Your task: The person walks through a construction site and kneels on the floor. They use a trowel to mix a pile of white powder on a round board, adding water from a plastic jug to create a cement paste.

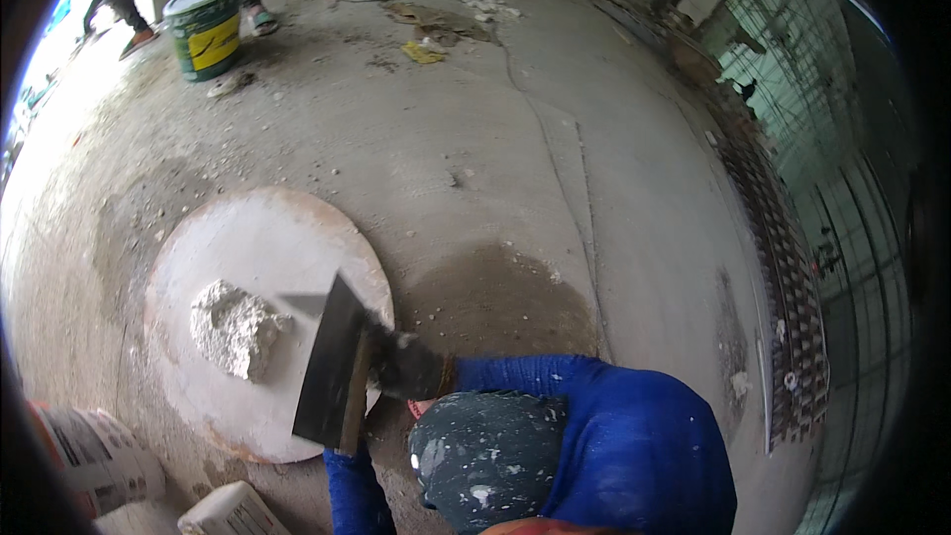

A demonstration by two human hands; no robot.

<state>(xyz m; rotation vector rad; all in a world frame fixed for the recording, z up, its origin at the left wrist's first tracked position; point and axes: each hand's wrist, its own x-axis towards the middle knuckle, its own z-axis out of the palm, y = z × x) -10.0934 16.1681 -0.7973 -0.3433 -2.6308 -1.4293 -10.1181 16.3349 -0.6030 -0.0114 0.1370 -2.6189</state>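
Observation:
My right hand (410, 365), in a dark glove, is closed at the wooden-backed edge of a wide steel plastering blade (327, 364). The blade is tilted above a round, plaster-stained board (297, 238) on the floor. A grey triangular shape, either a second blade or a shadow, shows beyond it. On the board sits a lumpy heap of white plaster paste (234, 331), to the left of the blade and apart from it. Only the blue left sleeve (356, 494) shows; my left hand is hidden behind the blade. A paint-spattered dark cloth shape (487, 453), probably my knee, lies between the sleeves.
A printed sack (100, 453) and a white plastic container (234, 509) stand at lower left. Farther off is a green and yellow bucket (208, 30), with a person's legs (122, 4) behind it. A cable (546, 141) crosses the dusty concrete floor; patterned tiling (780, 275) borders the right.

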